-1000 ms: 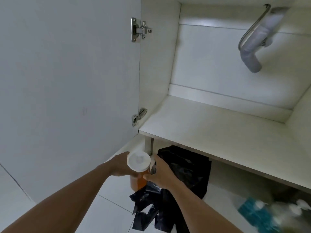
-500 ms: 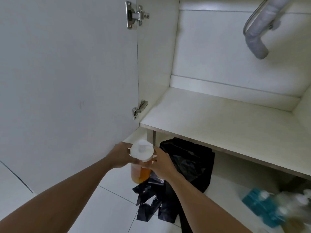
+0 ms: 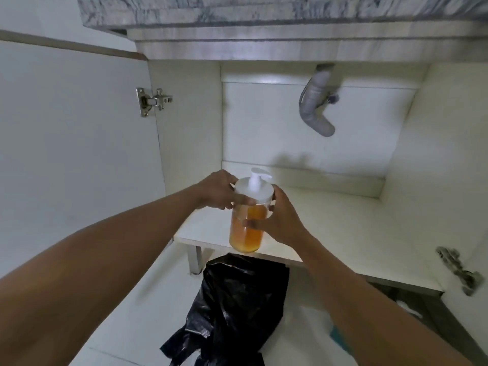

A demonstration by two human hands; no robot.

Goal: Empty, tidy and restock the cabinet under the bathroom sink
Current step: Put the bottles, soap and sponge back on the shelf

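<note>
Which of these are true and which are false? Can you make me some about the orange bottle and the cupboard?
1. Both hands hold the pump bottle. True: left hand at the cap, right hand on the body.
2. The liquid inside is blue. False: it is orange.
3. The cabinet shelf is full of bottles. False: no bottles stand on it.
4. A black plastic bag lies on the floor below. True.
5. A grey drain pipe hangs inside. True.

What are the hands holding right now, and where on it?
A pump bottle of orange liquid: left hand grips its white cap, right hand wraps the clear body.
</note>
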